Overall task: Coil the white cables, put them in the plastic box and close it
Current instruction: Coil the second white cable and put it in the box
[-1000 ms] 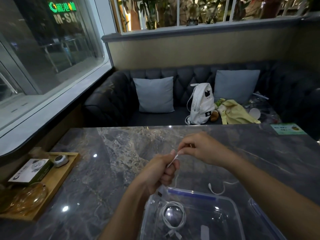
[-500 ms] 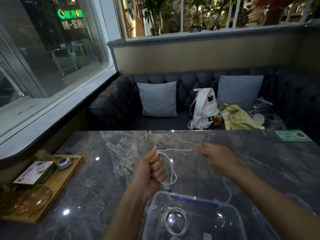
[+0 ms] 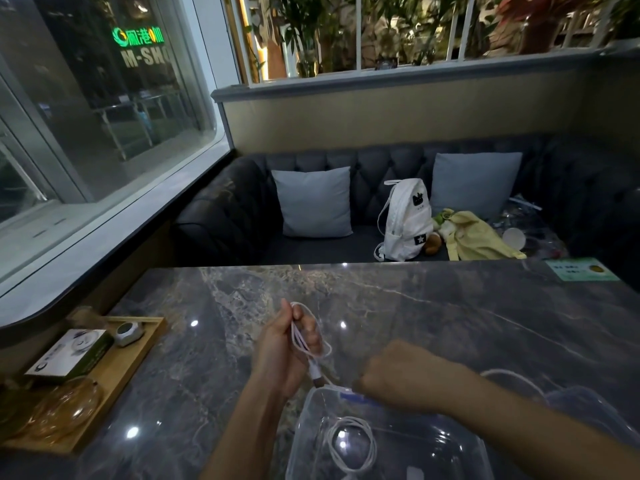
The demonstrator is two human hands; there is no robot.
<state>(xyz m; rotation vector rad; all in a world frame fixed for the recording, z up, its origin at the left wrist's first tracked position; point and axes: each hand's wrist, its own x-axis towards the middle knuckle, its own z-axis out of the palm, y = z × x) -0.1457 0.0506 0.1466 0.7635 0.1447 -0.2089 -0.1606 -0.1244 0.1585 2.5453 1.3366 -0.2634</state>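
Head view: half a second ago the right hand [image 3: 398,379] reached out over the bench [image 3: 450,317] with fingers extended; it has since dropped back and closed into a fist just above the far rim of the plastic box [image 3: 467,455]. The left hand [image 3: 287,348] has stayed raised, and the white cable [image 3: 304,337] it grips now shows several loops instead of one. The cable's run from its plug towards the right fist is thin and blurred; whether the fist actually pinches it cannot be told. The box's near edge is cut off by the frame. The left hand is upright, fingers curled round the loops, thumb up. A coiled cable [image 3: 351,445] lies inside the box.
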